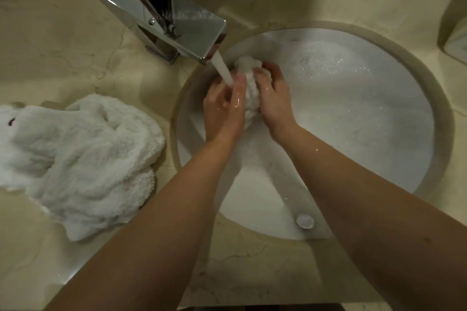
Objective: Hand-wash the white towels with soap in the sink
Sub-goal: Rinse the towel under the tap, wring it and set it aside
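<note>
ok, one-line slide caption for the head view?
Both hands, left hand and right hand, squeeze a bunched white towel under the running faucet.

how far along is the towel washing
Done: the sink already holds sudsy water. In hand: both hands, left and right, squeeze one bunched towel beside the tap stream. Left: a heap of towels lies on the counter; washed or not, unclear.

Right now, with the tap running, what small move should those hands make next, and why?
Probably shift the bunched towel left under the stream. The water lands on the left hand, not the cloth, which both it and the right hand grip.
</note>
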{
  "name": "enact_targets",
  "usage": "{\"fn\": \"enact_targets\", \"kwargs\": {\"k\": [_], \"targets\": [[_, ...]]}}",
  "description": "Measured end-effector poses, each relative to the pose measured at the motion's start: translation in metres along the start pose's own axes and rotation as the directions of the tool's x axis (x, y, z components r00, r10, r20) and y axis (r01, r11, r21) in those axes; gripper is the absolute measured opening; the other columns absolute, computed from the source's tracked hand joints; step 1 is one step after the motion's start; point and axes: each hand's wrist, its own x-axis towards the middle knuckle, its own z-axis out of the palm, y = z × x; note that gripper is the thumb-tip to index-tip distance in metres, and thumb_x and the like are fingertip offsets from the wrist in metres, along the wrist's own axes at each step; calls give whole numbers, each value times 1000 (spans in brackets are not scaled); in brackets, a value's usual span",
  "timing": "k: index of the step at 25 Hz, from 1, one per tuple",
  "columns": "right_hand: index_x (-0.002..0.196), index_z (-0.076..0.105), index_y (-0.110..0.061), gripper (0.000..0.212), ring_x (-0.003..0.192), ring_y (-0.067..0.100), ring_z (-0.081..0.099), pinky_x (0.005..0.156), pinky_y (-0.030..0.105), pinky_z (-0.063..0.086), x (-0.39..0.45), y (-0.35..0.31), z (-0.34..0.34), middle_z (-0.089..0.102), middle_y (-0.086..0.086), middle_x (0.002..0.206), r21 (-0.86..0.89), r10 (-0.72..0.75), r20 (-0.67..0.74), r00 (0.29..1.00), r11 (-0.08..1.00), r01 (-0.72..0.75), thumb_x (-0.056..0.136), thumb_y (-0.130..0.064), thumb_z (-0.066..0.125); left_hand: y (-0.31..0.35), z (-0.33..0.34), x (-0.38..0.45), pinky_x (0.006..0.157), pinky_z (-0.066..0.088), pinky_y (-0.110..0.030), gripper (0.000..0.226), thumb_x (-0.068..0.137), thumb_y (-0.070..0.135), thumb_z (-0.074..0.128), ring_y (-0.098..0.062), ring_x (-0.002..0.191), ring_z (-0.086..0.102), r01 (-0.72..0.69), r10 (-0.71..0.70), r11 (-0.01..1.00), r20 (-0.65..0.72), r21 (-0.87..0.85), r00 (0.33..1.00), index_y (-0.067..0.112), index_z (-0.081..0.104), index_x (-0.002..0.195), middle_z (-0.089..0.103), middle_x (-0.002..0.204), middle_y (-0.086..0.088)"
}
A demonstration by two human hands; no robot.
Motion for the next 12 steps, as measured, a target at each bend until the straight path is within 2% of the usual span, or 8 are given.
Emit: {"fn": "enact_targets", "kwargs": {"k": [2,4,6,7,9,10,12], "targets": [[121,56,-16,34,86,-8,64,75,12,48,-1,1,8,65,-10,100,27,15,19,1000,1000,-15,99,-41,52,4,-9,0,81,47,-12,23,95,31,60,3,95,64,-32,30,997,32,69,999,22,71,114,70,108,2],[119,56,-19,40,96,6,65,83,23,48,0,3,12,66,-8,102,-34,34,19,999,999,-34,95,-51,51,-5,-16,3,83,49,-17,32,90,22,58,-12,99,66,-109,105,983,38,147,994,9,71,115,72,108,-8],[114,56,-22,27,104,15,60,90,28,45,2,8,10,63,-6,103,-151,-12,13,1000,988,14,98,-44,51,-19,-20,2,90,49,-17,32,91,16,62,-18,104,64,-168,161,966,49,195,986,2,69,119,71,113,-11],[116,57,-21,25,108,17,56,94,29,43,3,8,9,62,-1,110,-229,-99,10,995,969,98,98,-38,50,-28,-19,4,94,49,-22,34,92,16,63,-20,107,64,-182,176,959,46,216,983,1,68,121,69,116,-12],[125,60,-12,37,109,15,53,100,27,40,4,10,6,61,9,120,-316,-304,19,952,902,294,96,-28,44,-36,-11,3,98,49,-32,43,90,28,58,-24,109,62,-171,176,961,-3,217,984,-1,68,121,66,119,-17],[125,62,-10,41,109,14,53,101,28,40,5,11,8,63,9,120,-316,-358,41,933,881,352,95,-28,41,-36,-5,2,98,49,-31,51,88,37,53,-25,109,62,-154,165,966,-37,207,986,0,69,120,65,119,-18],[118,66,-14,45,111,18,54,102,38,41,5,13,11,65,6,118,-365,-388,85,918,845,391,92,-40,40,-36,4,2,96,43,-16,58,91,47,43,-25,110,60,-62,76,981,-71,183,995,5,67,123,63,121,-16]]}}
